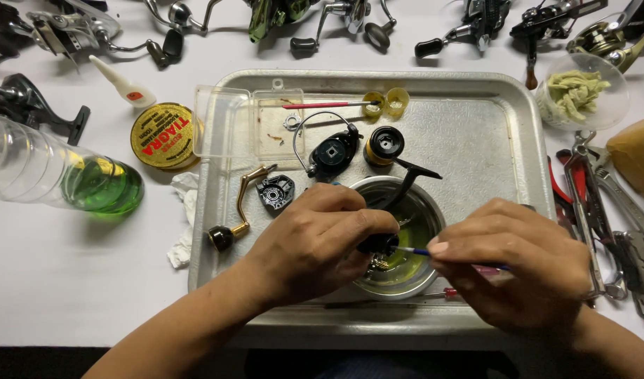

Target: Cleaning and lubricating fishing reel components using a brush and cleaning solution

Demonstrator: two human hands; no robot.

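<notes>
My left hand grips a black fishing-reel body and holds it over a small steel bowl with greenish liquid inside. My right hand pinches a thin brush with a blue-and-red handle, its tip touching the reel part near my left fingers. The bowl stands on a metal tray. Loose reel parts lie on the tray: a black spool, a rotor with wire bail, a gold crank handle and a dark side plate.
A clear plastic box, a red-handled brush and two yellow caps sit at the tray's back. Pliers and wrenches lie to the right, a green-liquid bottle and line spool left. Several reels line the far edge.
</notes>
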